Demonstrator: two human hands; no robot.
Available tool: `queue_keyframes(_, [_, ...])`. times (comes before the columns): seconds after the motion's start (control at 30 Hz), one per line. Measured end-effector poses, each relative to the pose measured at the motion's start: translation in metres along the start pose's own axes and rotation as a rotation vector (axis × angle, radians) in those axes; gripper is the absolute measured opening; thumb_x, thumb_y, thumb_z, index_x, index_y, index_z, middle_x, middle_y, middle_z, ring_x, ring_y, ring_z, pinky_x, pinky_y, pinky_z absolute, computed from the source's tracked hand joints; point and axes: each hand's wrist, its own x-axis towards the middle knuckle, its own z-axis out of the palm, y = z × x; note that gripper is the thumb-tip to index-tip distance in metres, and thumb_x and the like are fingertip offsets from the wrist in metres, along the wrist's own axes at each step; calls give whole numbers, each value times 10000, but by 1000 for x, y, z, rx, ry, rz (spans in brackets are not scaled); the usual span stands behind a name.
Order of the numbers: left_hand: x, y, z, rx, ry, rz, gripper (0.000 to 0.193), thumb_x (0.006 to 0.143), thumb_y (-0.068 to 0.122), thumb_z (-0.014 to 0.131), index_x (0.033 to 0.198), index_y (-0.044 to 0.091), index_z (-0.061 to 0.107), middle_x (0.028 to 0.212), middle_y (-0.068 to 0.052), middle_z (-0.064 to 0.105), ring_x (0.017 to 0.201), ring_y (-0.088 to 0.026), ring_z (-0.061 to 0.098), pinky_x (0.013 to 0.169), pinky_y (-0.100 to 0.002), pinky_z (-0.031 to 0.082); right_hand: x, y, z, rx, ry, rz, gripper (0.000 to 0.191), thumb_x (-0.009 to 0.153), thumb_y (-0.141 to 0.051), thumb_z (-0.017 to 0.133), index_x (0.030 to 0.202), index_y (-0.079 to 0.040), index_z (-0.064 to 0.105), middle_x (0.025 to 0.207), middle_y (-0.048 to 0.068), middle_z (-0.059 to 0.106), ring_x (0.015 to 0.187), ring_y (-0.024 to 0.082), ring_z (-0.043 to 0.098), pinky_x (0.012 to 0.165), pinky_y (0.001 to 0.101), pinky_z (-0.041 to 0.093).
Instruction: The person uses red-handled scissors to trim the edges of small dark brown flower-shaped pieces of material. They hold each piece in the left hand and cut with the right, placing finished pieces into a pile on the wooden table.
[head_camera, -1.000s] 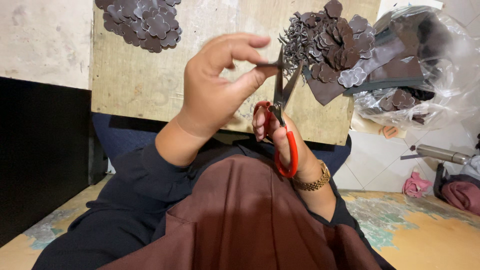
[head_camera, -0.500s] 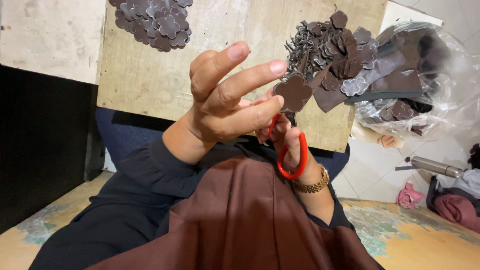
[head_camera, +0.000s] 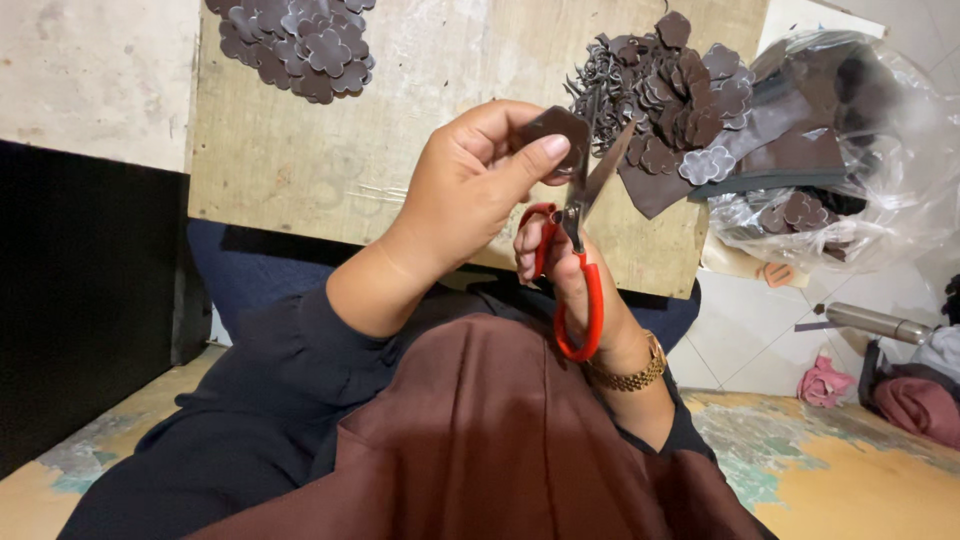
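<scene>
1. Propped behind the hands stands a worn plywood board (head_camera: 330, 150), and everything else is placed against it: a heap of dark brown flower-shaped cut-outs (head_camera: 295, 45) lies at its upper left, a larger pile of cut pieces and scraps (head_camera: 665, 100) at its upper right, and a clear plastic bag (head_camera: 850, 150) of brown material just past its right edge.
2. In front of the board's middle, the left hand (head_camera: 465, 195) is closed narrowly, thumb and fingertips pinching a small dark brown piece (head_camera: 555, 130) by its lower left side.
3. Just below and right of that hand, the right hand (head_camera: 560, 265) holds red-handled scissors (head_camera: 578, 250), its fingers through the loops. The blades stand slightly apart, meeting the right edge of the piece.
4. The scissors' long axis runs nearly upright, handles low toward the lap, tips pointing up at the board and leaning a little right. The piece faces the camera flat, its broad side parallel to the board.
5. Judging from this, the step in hand is trimming the outline of the piece, mid-cut along one edge.
6. The next move likely calls for closing the blades in a short snip, then turning the piece slightly in the pinch so a fresh stretch of edge meets the blades, with the fingertips kept clear of them.
</scene>
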Motion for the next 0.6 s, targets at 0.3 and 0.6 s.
queue_keyframes(0.3, [4, -25, -6, 79, 220, 159, 159, 1051, 97, 723, 1172, 0, 691, 1033, -35, 731, 890, -63, 655, 839, -219, 544, 1, 23, -16, -14, 4, 12, 778, 1014, -662, 561, 1406, 0, 443, 1149, 33, 484, 995, 121, 473, 899, 276, 450])
queue_keyframes(0.6, [1, -27, 0, 242, 134, 152, 108, 1014, 32, 756, 1094, 12, 687, 981, -32, 724, 844, -45, 645, 748, -202, 539, 1, 21, -16, 65, -14, 84, 598, 1060, -623, 484, 1205, -44, 520, 1044, 20, 522, 939, 112, 506, 876, 284, 466])
